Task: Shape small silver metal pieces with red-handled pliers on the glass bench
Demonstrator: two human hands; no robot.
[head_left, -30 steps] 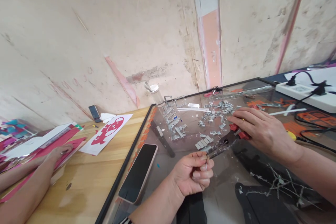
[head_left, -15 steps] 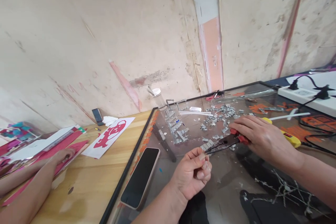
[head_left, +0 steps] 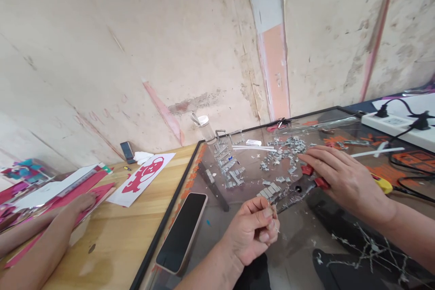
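Observation:
My left hand [head_left: 253,231] is closed, its thumb and finger pinching something small and thin. A pale, wire-like end pokes out below the fingertips, but most of the piece is hidden. My right hand [head_left: 350,186] grips the red handles of a pair of pliers [head_left: 298,189]. The plier jaws point down and left, with their tips at the left fingertips; whether they touch the pinched piece I cannot tell. Just beyond the left hand lie flat grey metal pieces [head_left: 271,190] in a row. A heap of small grey pieces [head_left: 294,145] is farther back on the glass tabletop [head_left: 231,240].
A phone [head_left: 183,231] lies left of my left hand. A lidded bottle [head_left: 205,128] stands near the wall. At right are a power strip [head_left: 401,126], a yellow tool [head_left: 383,184] and tangled whitish strands [head_left: 374,249]. Another person's arm [head_left: 57,240] rests on the wooden table [head_left: 129,222].
The pliers have turned, showing their pivot face, and their handles sit slightly farther right. My left hand has shifted a little right and down, still pinching.

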